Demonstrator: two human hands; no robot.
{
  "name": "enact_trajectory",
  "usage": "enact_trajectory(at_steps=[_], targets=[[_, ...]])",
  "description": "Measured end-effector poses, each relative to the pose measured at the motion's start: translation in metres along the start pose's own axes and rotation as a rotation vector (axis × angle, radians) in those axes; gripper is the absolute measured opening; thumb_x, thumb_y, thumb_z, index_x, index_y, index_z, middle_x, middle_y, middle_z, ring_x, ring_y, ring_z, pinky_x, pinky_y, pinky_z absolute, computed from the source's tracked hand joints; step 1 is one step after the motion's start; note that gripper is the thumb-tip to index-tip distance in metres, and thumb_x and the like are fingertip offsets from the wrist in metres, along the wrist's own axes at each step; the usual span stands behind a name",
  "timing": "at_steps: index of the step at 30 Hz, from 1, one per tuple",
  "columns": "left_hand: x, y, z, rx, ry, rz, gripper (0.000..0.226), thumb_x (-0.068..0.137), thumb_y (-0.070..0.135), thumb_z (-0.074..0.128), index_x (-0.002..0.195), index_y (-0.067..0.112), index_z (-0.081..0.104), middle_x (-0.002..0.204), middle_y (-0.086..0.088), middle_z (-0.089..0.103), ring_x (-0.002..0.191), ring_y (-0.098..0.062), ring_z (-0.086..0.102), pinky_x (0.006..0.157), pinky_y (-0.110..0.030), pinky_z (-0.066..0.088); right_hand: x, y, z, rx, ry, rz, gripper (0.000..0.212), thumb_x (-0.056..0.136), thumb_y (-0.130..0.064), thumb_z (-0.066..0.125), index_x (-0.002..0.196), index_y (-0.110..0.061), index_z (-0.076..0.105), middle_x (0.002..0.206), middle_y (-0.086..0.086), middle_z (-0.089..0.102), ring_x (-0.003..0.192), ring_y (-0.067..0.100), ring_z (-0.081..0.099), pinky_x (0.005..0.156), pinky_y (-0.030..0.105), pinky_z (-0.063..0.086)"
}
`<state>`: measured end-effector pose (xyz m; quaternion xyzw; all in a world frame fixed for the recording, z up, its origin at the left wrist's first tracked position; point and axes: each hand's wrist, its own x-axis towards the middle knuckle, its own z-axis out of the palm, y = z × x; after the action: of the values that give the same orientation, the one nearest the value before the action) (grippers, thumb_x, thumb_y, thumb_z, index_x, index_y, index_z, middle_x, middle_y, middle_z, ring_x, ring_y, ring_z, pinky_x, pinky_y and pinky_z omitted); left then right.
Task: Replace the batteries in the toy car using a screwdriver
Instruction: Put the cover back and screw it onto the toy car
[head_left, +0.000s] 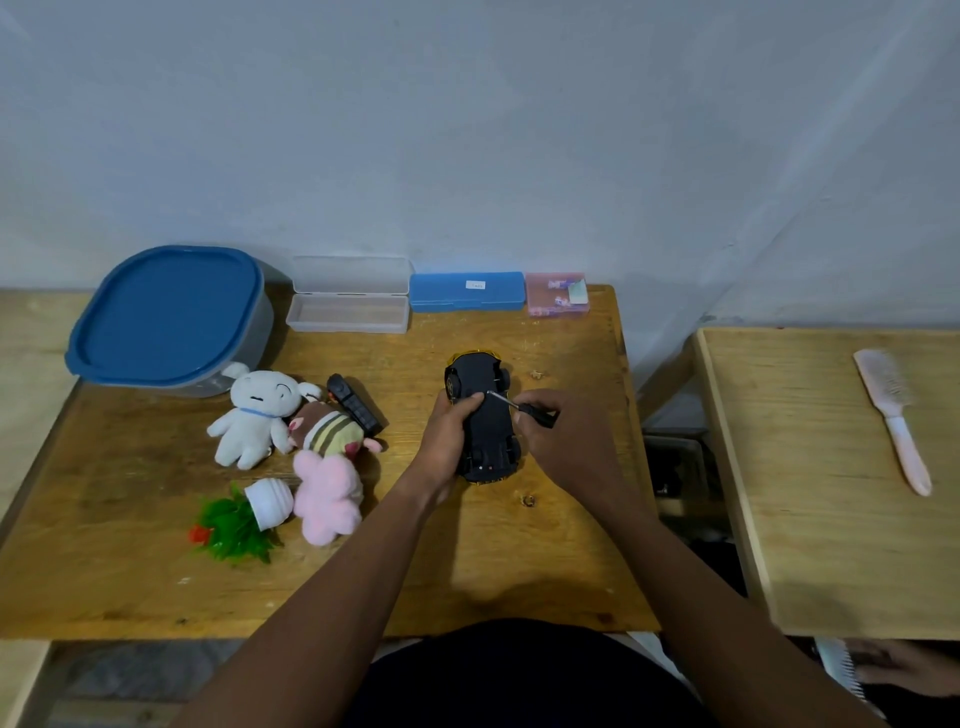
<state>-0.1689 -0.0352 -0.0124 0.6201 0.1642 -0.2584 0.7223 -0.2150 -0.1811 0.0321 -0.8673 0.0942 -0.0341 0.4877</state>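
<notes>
A yellow toy car (488, 439) lies upside down on the wooden table (467, 561), its black underside facing up. My left hand (451, 436) grips the car along its left side, thumb across the underside. My right hand (563, 441) holds a small screwdriver (519, 406) by its black handle. The metal tip of the tool touches the underside near the car's middle. No batteries are visible.
A black remote (356, 405) lies left of the car beside plush toys (291, 421) and a tipped plastic plant (236, 527). Along the wall stand a blue-lidded tub (166, 317), an open clear case (348, 306), a blue case (466, 291) and a pink box (557, 294). A pink hairbrush (893, 415) lies on the right-hand table.
</notes>
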Motion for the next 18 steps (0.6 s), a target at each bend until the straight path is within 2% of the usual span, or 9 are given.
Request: enact_trajectory(at_steps=[3,8,10,12,16,18], targets=[[-0.002,0.001,0.001,0.005,-0.002,0.027,0.024,0.103,0.026,0.053,0.127,0.024,0.053,0.123,-0.013,0.065,0.110,-0.034,0.065,0.088,-0.051,0.058,0.000,0.000,0.000,-0.046,-0.006,0.000,0.017,0.087,-0.010,0.066,0.089,-0.022,0.077,0.082,-0.008,0.073,0.080,0.002,0.062,0.062,0.016,0.048],[-0.005,0.001,0.000,0.032,0.004,0.093,0.022,0.103,0.022,0.053,0.125,0.027,0.053,0.117,-0.006,0.066,0.103,-0.024,0.067,0.073,-0.034,0.058,0.003,-0.002,-0.002,-0.137,-0.011,-0.075,0.019,0.086,-0.012,0.065,0.095,-0.022,0.078,0.084,-0.008,0.073,0.078,0.008,0.064,0.066,0.025,0.053],[-0.005,0.001,0.000,0.053,-0.001,0.120,0.023,0.103,0.021,0.054,0.125,0.026,0.053,0.116,-0.003,0.067,0.104,-0.023,0.067,0.072,-0.030,0.058,0.006,0.001,-0.001,-0.194,-0.013,-0.072,0.019,0.086,-0.017,0.065,0.098,-0.025,0.077,0.086,-0.002,0.069,0.080,0.012,0.060,0.068,0.031,0.052],[-0.006,0.002,-0.001,0.079,-0.007,0.148,0.021,0.103,0.019,0.055,0.122,0.028,0.054,0.115,-0.001,0.067,0.103,-0.019,0.068,0.072,-0.029,0.057,0.009,0.002,-0.002,-0.231,-0.024,-0.048,0.018,0.086,-0.022,0.065,0.098,-0.028,0.077,0.086,0.000,0.064,0.080,0.012,0.057,0.067,0.029,0.047],[-0.011,0.004,-0.002,0.110,-0.026,0.183,0.027,0.103,0.011,0.052,0.130,0.018,0.050,0.104,0.001,0.066,0.070,-0.001,0.072,0.057,-0.019,0.056,0.010,-0.004,-0.012,-0.229,-0.105,-0.050,0.016,0.090,-0.021,0.063,0.089,-0.020,0.079,0.070,-0.001,0.069,0.065,0.015,0.059,0.059,0.028,0.044],[-0.012,0.005,-0.001,0.123,-0.022,0.201,0.030,0.103,0.011,0.051,0.132,0.017,0.048,0.103,0.002,0.066,0.068,0.001,0.071,0.056,-0.018,0.055,0.010,-0.007,-0.017,-0.237,-0.126,-0.051,0.023,0.093,-0.025,0.060,0.082,-0.017,0.078,0.061,0.000,0.065,0.057,0.017,0.055,0.053,0.023,0.037]])
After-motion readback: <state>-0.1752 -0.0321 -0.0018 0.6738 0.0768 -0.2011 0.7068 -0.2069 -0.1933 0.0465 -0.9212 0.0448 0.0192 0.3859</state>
